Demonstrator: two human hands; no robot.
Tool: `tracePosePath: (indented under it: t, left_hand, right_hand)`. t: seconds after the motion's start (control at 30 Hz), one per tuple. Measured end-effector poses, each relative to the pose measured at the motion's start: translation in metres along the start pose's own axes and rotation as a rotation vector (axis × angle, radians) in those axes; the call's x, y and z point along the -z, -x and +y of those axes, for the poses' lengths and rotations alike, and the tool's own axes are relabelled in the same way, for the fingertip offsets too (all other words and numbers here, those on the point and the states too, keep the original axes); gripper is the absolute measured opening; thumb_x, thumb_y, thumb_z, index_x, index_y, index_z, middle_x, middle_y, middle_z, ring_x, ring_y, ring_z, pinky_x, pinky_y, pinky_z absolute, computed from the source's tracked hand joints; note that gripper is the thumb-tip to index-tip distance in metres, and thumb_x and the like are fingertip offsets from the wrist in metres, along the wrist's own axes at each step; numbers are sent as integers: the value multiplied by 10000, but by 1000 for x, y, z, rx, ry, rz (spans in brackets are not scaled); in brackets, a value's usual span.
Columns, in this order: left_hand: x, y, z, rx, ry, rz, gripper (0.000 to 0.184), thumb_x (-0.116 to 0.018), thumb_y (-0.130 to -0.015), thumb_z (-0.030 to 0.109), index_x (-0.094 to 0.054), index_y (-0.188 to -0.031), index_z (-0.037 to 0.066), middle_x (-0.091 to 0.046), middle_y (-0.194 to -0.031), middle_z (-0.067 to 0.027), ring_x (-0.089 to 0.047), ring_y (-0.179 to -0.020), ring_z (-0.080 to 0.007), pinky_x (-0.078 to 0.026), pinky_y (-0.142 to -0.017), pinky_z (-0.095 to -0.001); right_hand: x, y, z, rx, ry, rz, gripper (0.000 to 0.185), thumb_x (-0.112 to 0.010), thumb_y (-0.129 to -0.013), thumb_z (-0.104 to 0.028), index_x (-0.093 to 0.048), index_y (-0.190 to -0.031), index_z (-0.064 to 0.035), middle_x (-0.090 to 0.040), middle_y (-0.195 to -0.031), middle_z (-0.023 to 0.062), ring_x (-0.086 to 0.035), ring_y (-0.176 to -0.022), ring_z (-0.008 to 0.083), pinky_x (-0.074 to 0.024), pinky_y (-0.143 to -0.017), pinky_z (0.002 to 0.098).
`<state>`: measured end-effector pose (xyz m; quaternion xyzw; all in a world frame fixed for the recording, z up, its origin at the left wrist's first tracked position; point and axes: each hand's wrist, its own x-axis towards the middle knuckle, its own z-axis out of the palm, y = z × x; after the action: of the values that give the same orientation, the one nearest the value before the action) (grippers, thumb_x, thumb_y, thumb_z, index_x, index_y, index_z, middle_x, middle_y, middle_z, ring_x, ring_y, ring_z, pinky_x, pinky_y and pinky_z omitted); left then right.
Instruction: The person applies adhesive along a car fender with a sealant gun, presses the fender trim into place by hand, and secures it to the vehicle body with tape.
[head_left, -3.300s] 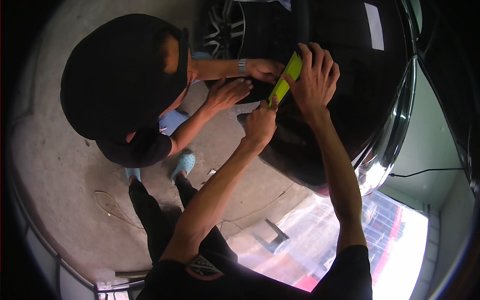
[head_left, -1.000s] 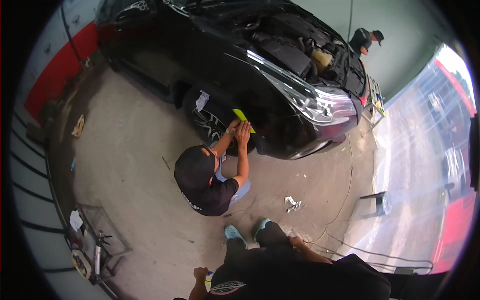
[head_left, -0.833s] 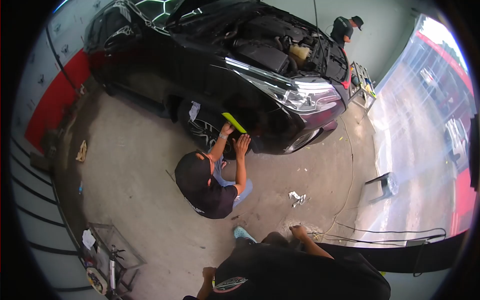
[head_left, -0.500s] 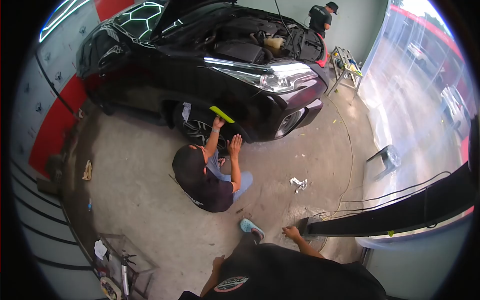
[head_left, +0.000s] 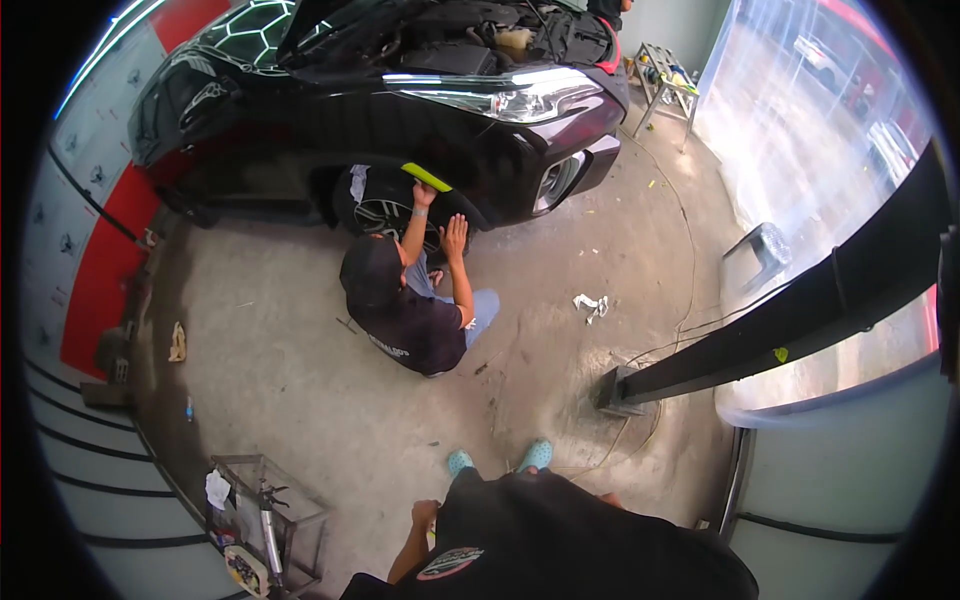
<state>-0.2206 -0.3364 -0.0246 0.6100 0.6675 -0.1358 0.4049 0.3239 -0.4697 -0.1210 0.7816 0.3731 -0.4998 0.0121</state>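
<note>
My left hand hangs low beside my black shirt, its fingers curled. A small pale-yellow bit shows just below it, too little to name. Of my right hand only a sliver appears past the shirt's right edge, and its fingers are hidden. Neither hand touches the black car. In front of me a crouching co-worker presses a lime-green flat strip to the fender above the front wheel. The co-worker's other hand is raised, palm toward the car.
A dark post slants across the right side, with cables near its base. A wire rack holding tools stands at lower left. Crumpled white scraps lie on the floor. A stool stands by the plastic curtain.
I have moved; the car and co-worker sit higher in view, and both my shoes now show. My right hand has dropped mostly behind my shirt. The green strip stays at the fender.
</note>
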Motion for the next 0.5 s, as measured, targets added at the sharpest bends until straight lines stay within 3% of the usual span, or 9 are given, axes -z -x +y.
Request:
tracePosePath:
  t: [0.07,0.1,0.17,0.2,0.23,0.27,0.3,0.33,0.5]
  left_hand:
    - [-5,-14,-26,114,201,-10,309,-610,-870,317,-765,-952,63,-749,-868,-163,-734,-710,-320,-581,-655,-410]
    - [14,0,-8,400,432,75,289,-612,-861,265,-760,-922,25,-730,-729,-142,-701,-599,-281,-559,-550,-399]
    - [44,10,5,375,581,182,279,-615,-860,261,-763,-904,29,-717,-675,-118,-655,-527,-239,-509,-473,-384]
    - [51,12,1,363,653,234,274,-617,-859,260,-765,-896,31,-711,-649,-106,-632,-492,-219,-484,-434,-377]
    - [58,11,-2,365,748,240,283,-621,-876,275,-763,-909,32,-721,-655,-95,-564,-435,-183,-420,-391,-349]
    - [65,11,-3,341,801,244,282,-619,-878,273,-762,-926,34,-722,-658,-97,-546,-424,-181,-409,-386,-347]
    - [67,10,-7,318,856,247,282,-617,-880,270,-762,-942,37,-724,-661,-99,-528,-413,-178,-397,-381,-344]
    - [67,8,-12,294,912,251,282,-615,-882,268,-761,-959,39,-725,-664,-101,-511,-402,-176,-386,-376,-341]
    - [43,-3,-31,374,873,208,315,-597,-890,275,-745,-963,7,-725,-666,-104,-492,-395,-187,-399,-378,-337]
  right_hand:
    - [-25,-31,23,181,67,-77,445,-574,-828,-379,-750,-903,24,-739,-875,228,-726,-814,350,-540,-837,451]
    - [41,56,-99,-278,-250,45,470,-557,-832,-378,-744,-895,49,-737,-878,244,-725,-811,366,-547,-828,446]
    - [-9,-35,-65,135,110,25,460,-556,-847,-353,-746,-896,63,-747,-861,219,-735,-771,334,-562,-783,433]
    - [28,4,-142,-81,-91,-64,403,-508,-934,-331,-727,-996,2,-746,-946,203,-722,-898,384,-549,-894,455]
    - [17,-24,-155,31,-67,-117,426,-516,-930,-324,-717,-1060,29,-758,-948,197,-734,-805,363,-578,-773,436]
    - [10,-41,-181,-74,-297,-86,413,-558,-941,-304,-711,-1091,49,-766,-928,174,-734,-713,292,-564,-603,385]
    - [12,-49,-211,-13,-336,-52,408,-595,-937,-288,-710,-1112,62,-769,-930,151,-723,-671,242,-516,-505,332]
    - [14,-54,-241,44,-422,-40,414,-610,-934,-289,-703,-1149,52,-765,-919,145,-710,-639,225,-506,-501,306]
    - [39,-42,-366,413,-514,62,478,-598,-968,-323,-654,-1225,75,-750,-928,141,-709,-760,200,-559,-726,346]
